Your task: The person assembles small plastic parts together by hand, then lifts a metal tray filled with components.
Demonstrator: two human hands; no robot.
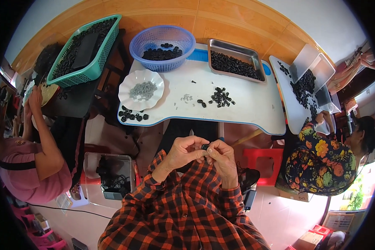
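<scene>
Above my lap, my left hand (183, 152) and my right hand (222, 157) meet, fingertips pinched round one small black plastic part (205, 146). Its finer shape is too small to make out. Ahead of them, on the white table (246, 110), lies a loose cluster of small black parts (222, 98), with two dark oval pieces (202, 103) just left of it. A few small grey pieces (186, 98) are scattered further left. More grey pieces (143, 90) fill the middle of a white scalloped plate (127, 85), and black parts (132, 115) sit at the table's near left edge.
A blue-purple basket (164, 33) and a metal tray (256, 75), both holding black parts, stand at the table's back. A green basket (93, 71) is at the left. People work on either side, one in pink (33, 166), one in a floral top (321, 156). Nearby is a red stool (264, 160).
</scene>
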